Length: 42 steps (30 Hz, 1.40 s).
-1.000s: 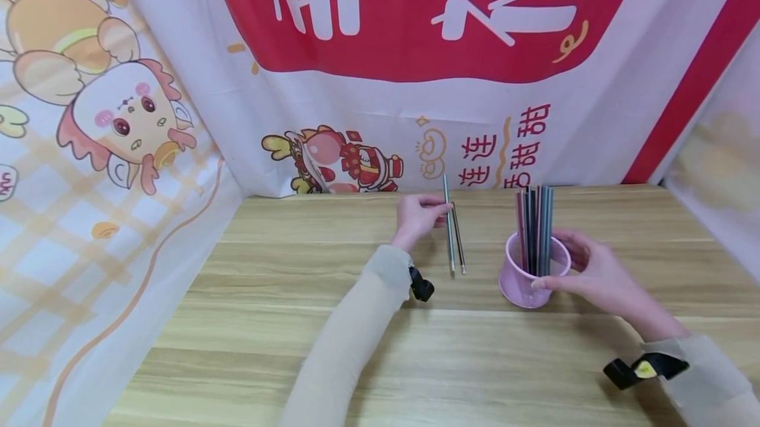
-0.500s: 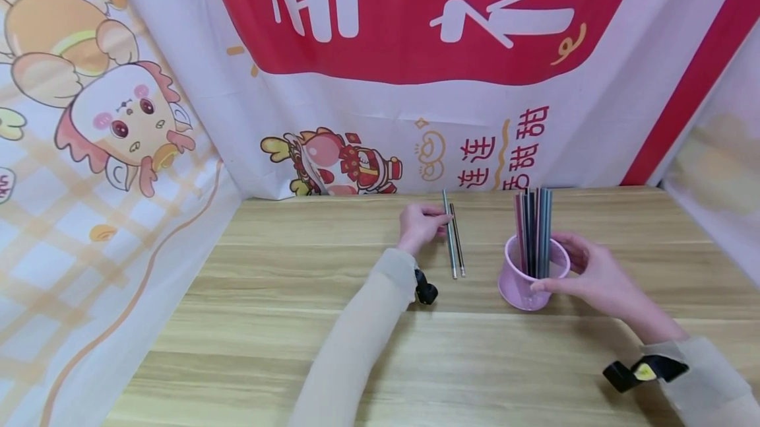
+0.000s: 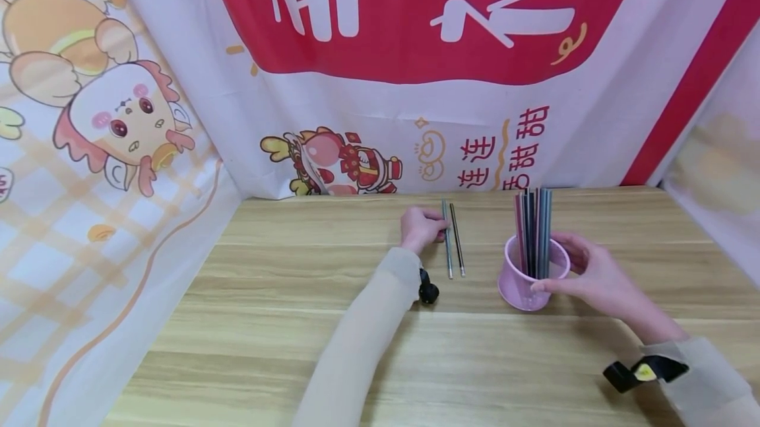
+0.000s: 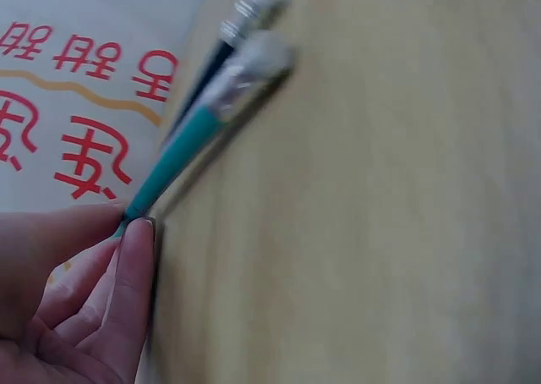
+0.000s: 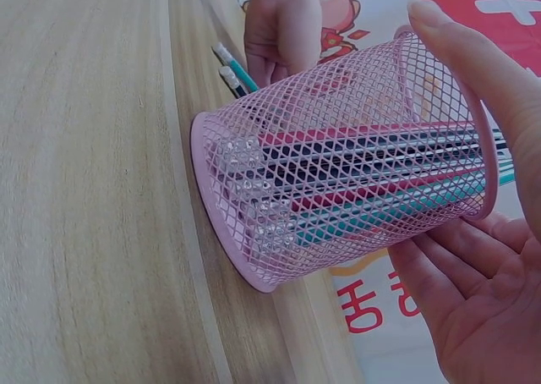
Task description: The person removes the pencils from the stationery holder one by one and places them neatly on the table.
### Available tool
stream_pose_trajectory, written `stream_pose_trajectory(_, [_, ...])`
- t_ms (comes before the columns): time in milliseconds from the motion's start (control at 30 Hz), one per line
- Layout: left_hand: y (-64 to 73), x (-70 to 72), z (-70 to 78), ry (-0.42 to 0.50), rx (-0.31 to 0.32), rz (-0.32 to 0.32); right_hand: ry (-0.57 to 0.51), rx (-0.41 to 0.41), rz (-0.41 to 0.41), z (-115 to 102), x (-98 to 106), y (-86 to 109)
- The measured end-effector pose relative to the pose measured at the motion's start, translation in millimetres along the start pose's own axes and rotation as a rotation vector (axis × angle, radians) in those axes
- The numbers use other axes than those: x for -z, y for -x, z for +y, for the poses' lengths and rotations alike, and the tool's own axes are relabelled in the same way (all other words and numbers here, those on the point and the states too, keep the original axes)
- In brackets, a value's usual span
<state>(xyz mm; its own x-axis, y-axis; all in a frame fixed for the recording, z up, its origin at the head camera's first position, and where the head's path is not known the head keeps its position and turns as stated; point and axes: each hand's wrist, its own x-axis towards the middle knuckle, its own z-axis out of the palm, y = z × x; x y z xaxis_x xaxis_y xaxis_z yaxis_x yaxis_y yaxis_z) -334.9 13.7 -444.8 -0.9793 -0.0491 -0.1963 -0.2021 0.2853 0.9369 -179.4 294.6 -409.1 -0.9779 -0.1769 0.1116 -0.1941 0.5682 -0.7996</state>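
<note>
My left hand (image 3: 420,228) pinches a teal pencil (image 4: 179,154) between thumb and fingertips, near the end toward the back wall. The pencil's white eraser and metal ferrule point toward me, low over the table. Just to its right lies a dark pencil (image 3: 457,242), also with a white eraser end. My right hand (image 3: 600,275) holds a pink mesh pencil cup (image 3: 518,290) by its rim, thumb in front and fingers behind. Inside the cup stand several red, dark and teal pencils (image 3: 536,232), eraser ends down, as the right wrist view shows through the mesh.
The wood-grain table (image 3: 249,321) ends at a back curtain (image 3: 427,103) with red and white print. A patterned cloth (image 3: 119,229) hangs along the left side, and another pale one (image 3: 718,150) on the right. Each wrist wears a black strap.
The left hand has moved slightly toward me with the teal pencil, which is lower and slightly farther from the dark pencil's eraser end. The right hand and cup stay in place.
</note>
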Motion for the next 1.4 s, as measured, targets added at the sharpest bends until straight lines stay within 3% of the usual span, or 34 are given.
stream_pose_trajectory(567, [-1.8, -7.6, 1.8, -0.159, -0.026, 0.084, -0.01, 0.019, 0.013, 1.0, -1.9, 0.1])
stream_pose_trajectory(1400, [2.9, -4.1, 4.1, -0.136, -0.028, 0.07, -0.001, 0.001, 0.001, 0.9, -0.6, 1.1])
